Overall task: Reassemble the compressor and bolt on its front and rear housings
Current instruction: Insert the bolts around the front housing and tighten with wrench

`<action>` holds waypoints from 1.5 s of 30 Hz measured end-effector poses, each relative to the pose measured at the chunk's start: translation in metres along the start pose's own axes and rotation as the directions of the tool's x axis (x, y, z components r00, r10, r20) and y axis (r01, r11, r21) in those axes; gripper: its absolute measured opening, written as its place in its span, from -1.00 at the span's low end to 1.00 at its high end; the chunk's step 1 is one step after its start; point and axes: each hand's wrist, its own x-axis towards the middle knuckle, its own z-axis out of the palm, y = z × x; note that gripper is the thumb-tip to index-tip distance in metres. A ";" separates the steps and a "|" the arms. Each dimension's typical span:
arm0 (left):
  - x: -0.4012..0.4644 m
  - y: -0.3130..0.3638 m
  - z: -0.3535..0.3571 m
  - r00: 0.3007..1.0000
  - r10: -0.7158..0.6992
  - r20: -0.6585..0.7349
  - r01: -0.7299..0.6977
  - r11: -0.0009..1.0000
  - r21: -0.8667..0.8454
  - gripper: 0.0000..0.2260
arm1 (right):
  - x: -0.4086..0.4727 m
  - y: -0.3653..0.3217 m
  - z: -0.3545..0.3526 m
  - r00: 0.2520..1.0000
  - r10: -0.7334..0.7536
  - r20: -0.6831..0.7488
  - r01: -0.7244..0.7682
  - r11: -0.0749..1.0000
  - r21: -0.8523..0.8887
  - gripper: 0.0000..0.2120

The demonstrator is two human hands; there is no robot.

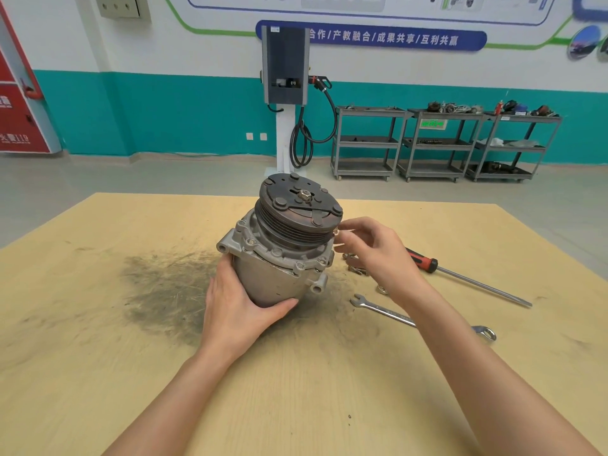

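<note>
Two hands — compressor point(279, 245) between their fingers point(345, 236)

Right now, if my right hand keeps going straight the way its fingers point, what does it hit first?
Probably the compressor. The right hand points left, fingertips already at the flange edge just under the ribbed pulley, seemingly pinching something small there. Depth is unclear, so contact may already exist.

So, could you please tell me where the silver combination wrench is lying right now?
The silver combination wrench lies flat on the wooden table, right of the grey compressor, partly under the right forearm and nearer the camera than the red-handled screwdriver.
</note>
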 end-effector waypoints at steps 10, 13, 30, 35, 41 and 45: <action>0.001 0.001 0.001 1.000 0.012 -0.002 -0.012 1.000 -0.009 0.09 | -0.021 0.015 0.023 0.969 -0.038 0.243 0.021 0.997 0.072 0.14; 0.000 0.000 0.001 1.000 0.010 -0.004 -0.010 1.000 -0.012 0.09 | -0.018 0.017 0.030 0.969 -0.057 0.240 0.028 0.992 0.124 0.09; 0.000 0.001 0.001 1.000 0.020 -0.011 -0.021 1.000 -0.014 0.08 | -0.013 0.021 0.031 0.966 -0.099 0.241 0.067 0.988 0.138 0.02; 0.000 -0.001 0.002 1.000 0.022 -0.015 -0.022 1.000 -0.003 0.09 | -0.012 0.018 0.029 0.961 -0.094 0.259 0.082 0.995 0.055 0.02; 0.001 -0.002 0.002 1.000 0.020 -0.018 -0.019 1.000 0.015 0.08 | -0.016 0.015 0.028 0.972 -0.110 0.209 0.108 0.994 0.023 -0.01; 0.001 -0.002 0.001 1.000 0.011 -0.013 -0.010 0.999 0.031 0.08 | -0.017 0.015 0.027 0.973 -0.122 0.197 0.125 0.992 -0.002 -0.01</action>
